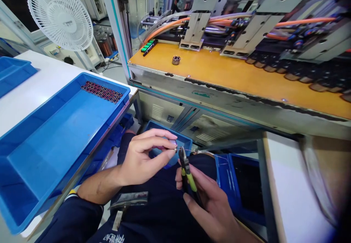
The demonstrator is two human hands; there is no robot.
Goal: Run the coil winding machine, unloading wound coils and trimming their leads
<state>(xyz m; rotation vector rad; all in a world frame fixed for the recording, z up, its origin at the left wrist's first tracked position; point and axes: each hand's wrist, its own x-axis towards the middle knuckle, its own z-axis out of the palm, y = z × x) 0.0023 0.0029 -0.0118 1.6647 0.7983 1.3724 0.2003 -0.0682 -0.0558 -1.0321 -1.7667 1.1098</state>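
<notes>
Over my lap, my left hand point(142, 157) pinches a small wire-wound part point(173, 143) between thumb and fingers, which hide most of it. Thin wire point(189, 150) runs from that part toward the right. My right hand point(212, 201) is wrapped around diagonal cutters point(189, 177) with green and black handles. Their jaws point up and sit at the wire, just right of my left fingertips. I cannot tell whether the jaws touch the wire.
At left, a blue tray point(55, 126) on the white table holds rows of small wound parts point(102, 91). One round part point(176, 60) stands on the machine's orange ledge point(214, 65), near a black pen point(150, 48). Blue bins point(227, 177) sit low right; a white fan point(61, 18) stands behind.
</notes>
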